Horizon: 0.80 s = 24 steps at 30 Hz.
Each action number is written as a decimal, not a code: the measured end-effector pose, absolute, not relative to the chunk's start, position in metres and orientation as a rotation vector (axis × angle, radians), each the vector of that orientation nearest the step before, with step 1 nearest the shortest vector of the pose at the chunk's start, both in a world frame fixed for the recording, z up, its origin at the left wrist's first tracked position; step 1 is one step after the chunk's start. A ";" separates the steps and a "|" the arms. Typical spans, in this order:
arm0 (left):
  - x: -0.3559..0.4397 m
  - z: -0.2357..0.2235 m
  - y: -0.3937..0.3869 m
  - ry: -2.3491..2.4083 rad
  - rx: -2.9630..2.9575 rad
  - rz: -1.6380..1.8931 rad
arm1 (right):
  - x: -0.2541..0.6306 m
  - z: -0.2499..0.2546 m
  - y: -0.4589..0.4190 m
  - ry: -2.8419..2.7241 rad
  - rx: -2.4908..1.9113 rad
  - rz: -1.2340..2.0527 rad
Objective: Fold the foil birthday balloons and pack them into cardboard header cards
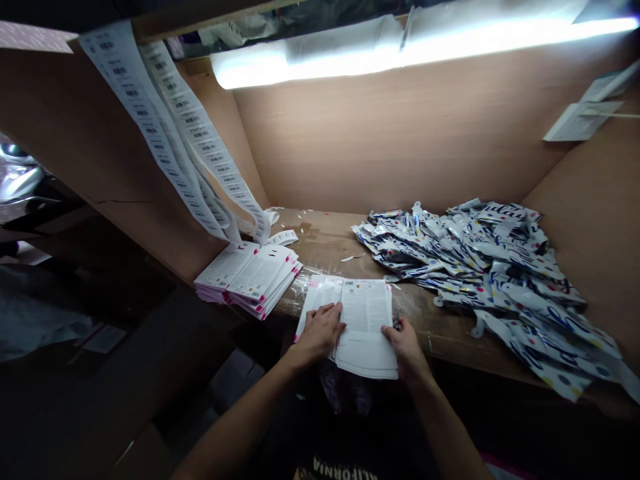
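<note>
Head view: the left hand (320, 331) lies open and flat on a small stack of printed leaflets (363, 327), fingers pointing toward 1 o'clock. The right hand (407, 348) sits at the stack's right edge, partly curled; whether it pinches the paper is hard to tell. The leaflets lie at the near edge of the worn wooden desk (325, 240), between both hands, slightly fanned rather than squared, with the lower sheets overhanging the edge. Flat hands on both sides look right for keeping the sheets steady and aligned. At 10 o'clock from the hands sit pink-edged card packs (247, 277), spread in overlapping piles. At 2 o'clock lies a large heap of printed foil balloons (480, 267). Strips of barcode labels (170, 133) hang from the wooden panel (125, 167) at 11 o'clock.
</note>
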<state>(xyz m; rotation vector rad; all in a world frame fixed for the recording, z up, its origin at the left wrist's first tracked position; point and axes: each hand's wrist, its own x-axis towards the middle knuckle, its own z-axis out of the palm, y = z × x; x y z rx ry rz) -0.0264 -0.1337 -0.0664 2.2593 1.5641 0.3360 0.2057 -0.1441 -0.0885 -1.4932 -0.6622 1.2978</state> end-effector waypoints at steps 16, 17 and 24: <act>-0.021 -0.061 -0.134 1.532 2.153 0.340 | 0.212 -0.092 -0.149 -0.763 -1.530 1.296; -0.022 -0.062 -0.134 1.545 2.142 0.348 | 0.213 -0.094 -0.152 -0.743 -1.514 1.290; -0.027 -0.059 -0.128 1.657 1.997 0.514 | 0.246 -0.084 -0.173 -0.551 -1.349 1.361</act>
